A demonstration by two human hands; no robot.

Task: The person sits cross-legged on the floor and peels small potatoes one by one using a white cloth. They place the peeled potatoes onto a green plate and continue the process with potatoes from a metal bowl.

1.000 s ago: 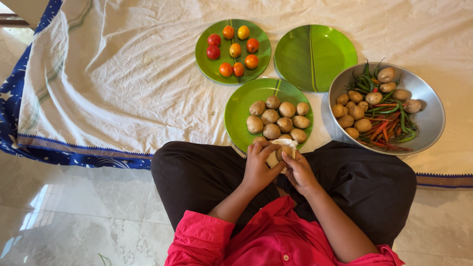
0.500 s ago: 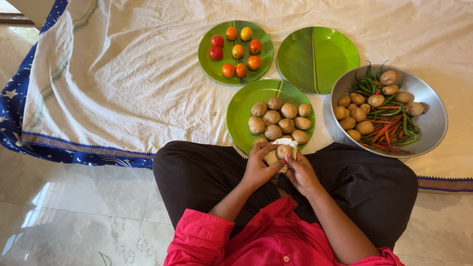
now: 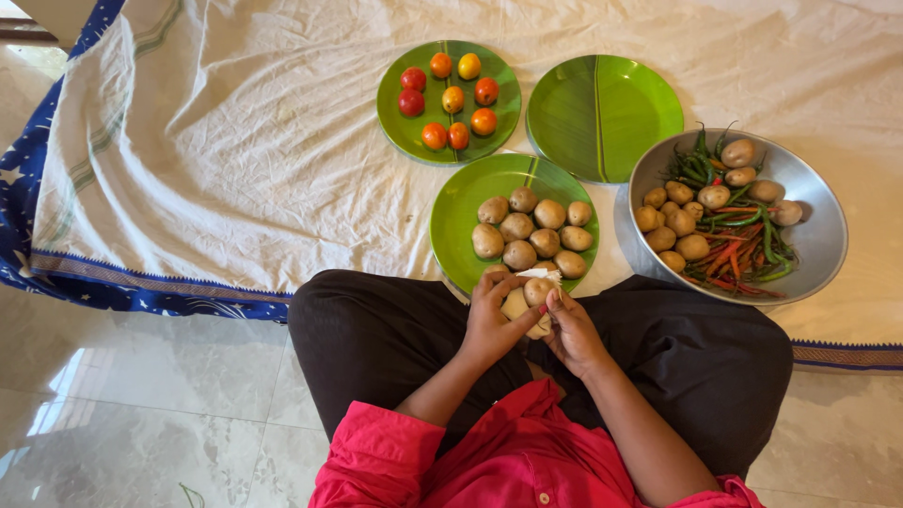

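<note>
Both hands' fingers [image 3: 501, 290] curled — potato [image 3: 536, 291] (cloth-wrapped) between.

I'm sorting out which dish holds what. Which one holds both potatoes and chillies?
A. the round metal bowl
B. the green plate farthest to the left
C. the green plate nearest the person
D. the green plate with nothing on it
A: the metal bowl at the right holds potatoes mixed with red and green chillies, while the near green plate holds only potatoes and the left plate only tomatoes.
</note>
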